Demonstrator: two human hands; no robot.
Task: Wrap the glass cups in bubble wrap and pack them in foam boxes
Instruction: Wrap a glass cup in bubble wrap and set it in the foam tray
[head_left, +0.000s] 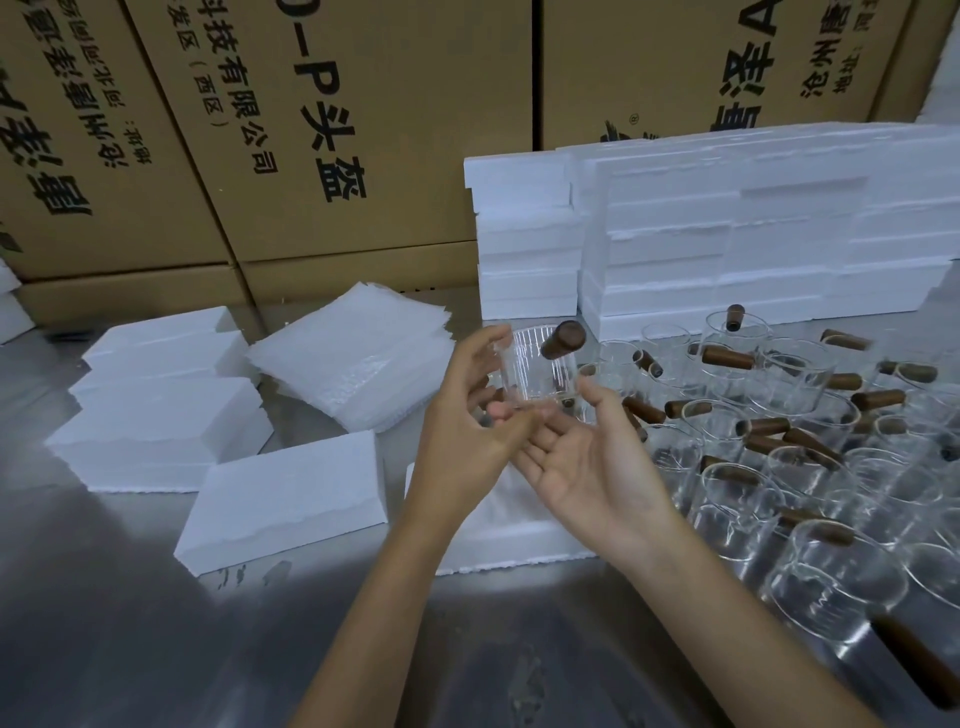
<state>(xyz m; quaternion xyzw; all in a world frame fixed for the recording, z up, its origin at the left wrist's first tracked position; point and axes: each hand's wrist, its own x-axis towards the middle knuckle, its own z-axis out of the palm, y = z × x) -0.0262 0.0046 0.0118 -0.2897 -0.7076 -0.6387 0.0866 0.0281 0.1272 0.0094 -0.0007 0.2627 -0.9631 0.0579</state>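
A clear ribbed glass cup (537, 371) with a brown wooden handle (563, 339) is held up over the steel table. My left hand (467, 421) grips its left side between thumb and curled fingers. Palm up just below and to the right is my right hand (587, 467), fingers straight and thumb touching the cup's lower right edge. A pile of bubble wrap sheets (353, 358) lies to the left of the cup. Under my hands sits a white foam box (519, 543), partly hidden by my wrists.
Several foam boxes (156, 431) lie at left and one (285, 501) in front of them. A tall stack of foam pieces (727, 223) stands at the back right. Many glass cups with wooden handles (831, 467) crowd the right side. Cardboard cartons (311, 130) wall off the back.
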